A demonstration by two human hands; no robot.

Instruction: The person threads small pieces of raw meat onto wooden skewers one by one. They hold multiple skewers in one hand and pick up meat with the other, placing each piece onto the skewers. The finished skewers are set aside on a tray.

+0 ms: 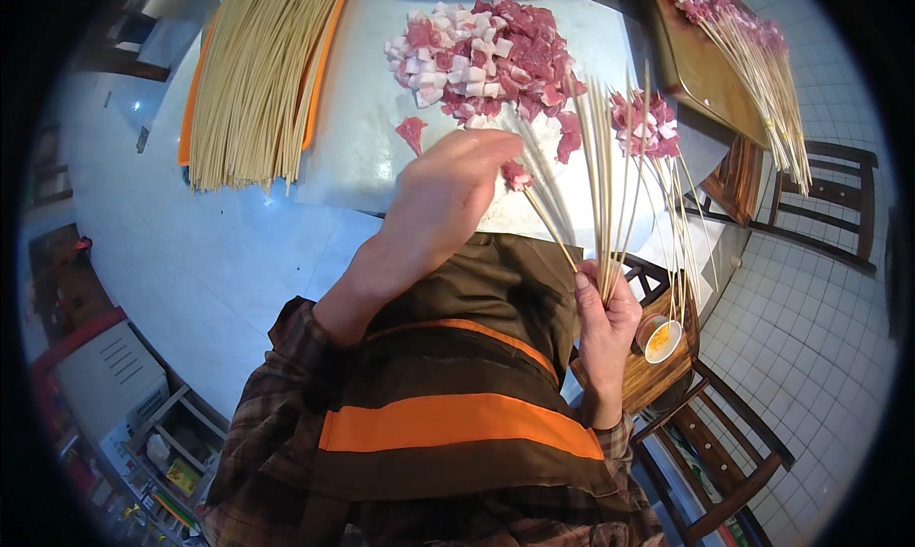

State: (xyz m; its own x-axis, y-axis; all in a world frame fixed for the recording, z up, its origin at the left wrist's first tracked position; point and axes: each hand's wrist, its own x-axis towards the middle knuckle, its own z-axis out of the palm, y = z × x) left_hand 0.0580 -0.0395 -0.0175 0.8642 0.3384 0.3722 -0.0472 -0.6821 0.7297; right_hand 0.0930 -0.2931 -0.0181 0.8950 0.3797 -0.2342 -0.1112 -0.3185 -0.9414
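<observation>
My left hand, slightly blurred, is over the near edge of a pale board, its fingers beside the meat-tipped end of a bamboo skewer. Its fingertips and palm are partly hidden, so what it holds cannot be told. In my right hand is a fanned bunch of bamboo skewers; the meat-tipped one slants from its thumb toward my left hand. Beyond lies a pile of diced red meat and white fat cubes. Finished-looking meat skewers rest at the board's right side.
Many bare bamboo skewers lie in an orange-edged holder at the left. More meat skewers hang over a tray at the upper right. A paper cup is on a wooden surface; wooden chairs stand at the right.
</observation>
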